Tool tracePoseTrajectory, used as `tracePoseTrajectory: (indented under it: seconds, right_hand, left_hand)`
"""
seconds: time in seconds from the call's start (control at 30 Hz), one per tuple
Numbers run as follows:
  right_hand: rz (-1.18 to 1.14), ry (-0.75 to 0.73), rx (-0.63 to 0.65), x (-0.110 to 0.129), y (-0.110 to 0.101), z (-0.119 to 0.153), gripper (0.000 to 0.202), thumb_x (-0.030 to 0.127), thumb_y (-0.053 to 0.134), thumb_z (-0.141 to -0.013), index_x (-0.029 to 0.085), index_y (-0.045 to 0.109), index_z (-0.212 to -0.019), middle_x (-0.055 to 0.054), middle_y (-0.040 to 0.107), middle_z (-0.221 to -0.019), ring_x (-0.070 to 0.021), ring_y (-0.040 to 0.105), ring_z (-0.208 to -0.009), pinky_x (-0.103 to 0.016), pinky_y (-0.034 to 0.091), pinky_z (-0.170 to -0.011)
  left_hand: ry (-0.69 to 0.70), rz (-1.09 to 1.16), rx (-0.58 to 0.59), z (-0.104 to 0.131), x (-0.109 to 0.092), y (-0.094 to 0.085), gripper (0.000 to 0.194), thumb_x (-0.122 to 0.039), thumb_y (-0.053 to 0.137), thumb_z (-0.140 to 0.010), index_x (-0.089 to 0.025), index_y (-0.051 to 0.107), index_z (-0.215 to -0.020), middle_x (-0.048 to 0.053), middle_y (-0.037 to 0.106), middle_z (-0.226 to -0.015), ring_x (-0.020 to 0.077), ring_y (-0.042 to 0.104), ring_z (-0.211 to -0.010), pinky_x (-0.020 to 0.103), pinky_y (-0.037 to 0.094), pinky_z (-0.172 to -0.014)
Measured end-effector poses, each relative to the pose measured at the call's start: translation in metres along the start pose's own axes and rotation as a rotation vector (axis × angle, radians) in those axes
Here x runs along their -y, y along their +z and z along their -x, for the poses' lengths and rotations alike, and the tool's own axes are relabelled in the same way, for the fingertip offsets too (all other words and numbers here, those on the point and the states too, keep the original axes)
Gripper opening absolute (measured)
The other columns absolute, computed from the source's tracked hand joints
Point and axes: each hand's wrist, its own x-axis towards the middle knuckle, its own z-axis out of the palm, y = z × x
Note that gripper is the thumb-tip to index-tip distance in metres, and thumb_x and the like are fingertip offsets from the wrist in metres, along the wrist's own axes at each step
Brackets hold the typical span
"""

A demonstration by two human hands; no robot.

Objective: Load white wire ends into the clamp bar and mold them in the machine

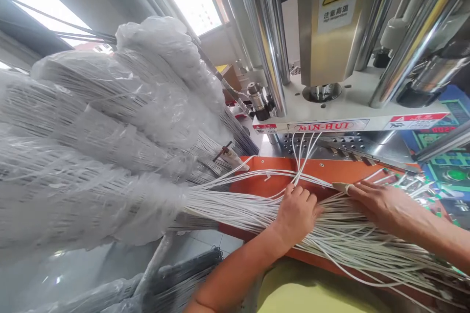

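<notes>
Several thin white cables (301, 156) run down from under the machine's plate to my left hand (298, 211). Its fingers are curled closed around them, just above a thick bundle of white cables (235, 208). To the right, my right hand (378, 203) is closed over other white cables near the top of the bundle. A beige covering (341, 187) shows at its fingertips, and the undersides of those fingers are hidden. The bundle lies across an orange tray (271, 186). Green-tipped cable ends (422, 188) spread out beyond my right hand.
A press machine (330, 124) with metal columns and a high-temperature label stands ahead. Metal tools (367, 154) lie on its bed. A control panel (455, 156) is at right. Plastic-wrapped cable bundles (121, 142) fill the left; dark bundles (183, 274) lie below.
</notes>
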Motion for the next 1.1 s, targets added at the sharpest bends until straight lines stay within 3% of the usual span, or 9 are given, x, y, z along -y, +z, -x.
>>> tracePoseTrajectory:
  seconds: [0.13,0.3,0.43,0.63,0.9,1.0,1.1]
  right_hand:
    - [0.062,0.078,0.0,0.016,-0.004,0.028,0.028,0.036,0.044,-0.096,0.022,0.056,-0.074,-0.004,0.058,-0.073,-0.02,0.054,-0.066,-0.032,0.038,-0.058]
    - [0.12,0.103,0.017,0.026,0.003,0.03,0.021,0.038,0.05,-0.093,0.021,0.063,-0.092,-0.011,0.061,-0.12,-0.0306,0.053,-0.103,-0.045,0.041,-0.078]
    - [0.013,0.015,0.039,0.02,-0.002,0.015,0.023,0.035,0.043,-0.098,0.023,0.061,-0.091,-0.006,0.055,-0.136,-0.0285,0.048,-0.118,-0.047,0.036,-0.085]
    - [-0.08,0.013,0.053,0.017,-0.005,-0.005,0.029,0.035,0.042,-0.099,0.021,0.059,-0.08,-0.006,0.065,-0.113,-0.0253,0.051,-0.111,-0.044,0.033,-0.085]
    - [0.072,0.06,0.066,0.029,0.016,-0.022,0.02,0.039,0.056,-0.092,0.02,0.059,-0.098,-0.006,0.065,-0.094,-0.0252,0.055,-0.089,-0.041,0.032,-0.076]
    - [0.107,0.053,0.039,0.038,0.02,-0.018,0.022,0.043,0.059,-0.09,0.021,0.059,-0.089,-0.004,0.064,-0.081,-0.0248,0.055,-0.084,-0.042,0.03,-0.076]
    - [0.109,0.133,-0.005,0.042,0.019,-0.005,0.022,0.043,0.06,-0.089,0.022,0.059,-0.084,-0.003,0.064,-0.078,-0.0235,0.055,-0.08,-0.039,0.03,-0.072]
  left_hand:
    - [-0.022,-0.065,-0.025,-0.02,0.008,-0.003,0.022,-0.028,0.044,-0.098,-0.018,0.054,-0.116,0.004,0.061,-0.088,0.0212,0.055,-0.087,0.036,0.043,-0.081]
    - [0.141,-0.142,0.045,-0.053,0.007,-0.005,0.012,-0.014,0.046,-0.092,-0.016,0.058,-0.094,0.008,0.058,-0.1,0.0256,0.049,-0.103,0.038,0.044,-0.085]
    - [0.173,-0.065,0.147,-0.065,0.015,-0.004,0.013,-0.01,0.047,-0.088,-0.014,0.056,-0.097,0.01,0.055,-0.105,0.0235,0.049,-0.102,0.035,0.045,-0.089]
    - [0.194,0.08,0.227,-0.068,0.031,-0.011,0.026,-0.003,0.042,-0.086,-0.019,0.053,-0.103,0.006,0.053,-0.107,0.0185,0.051,-0.104,0.028,0.046,-0.089]
    - [0.126,-0.062,0.383,-0.074,0.019,-0.016,0.02,-0.014,0.049,-0.087,-0.014,0.052,-0.106,0.011,0.06,-0.106,0.0233,0.058,-0.098,0.033,0.049,-0.081]
    - [0.146,-0.179,0.379,-0.076,0.018,-0.013,0.024,-0.009,0.049,-0.083,-0.011,0.053,-0.107,0.013,0.062,-0.104,0.0261,0.057,-0.1,0.036,0.05,-0.082]
    - [0.16,-0.218,0.292,-0.078,0.022,-0.011,0.019,-0.01,0.049,-0.083,-0.012,0.056,-0.101,0.012,0.061,-0.104,0.0276,0.054,-0.105,0.037,0.049,-0.085]
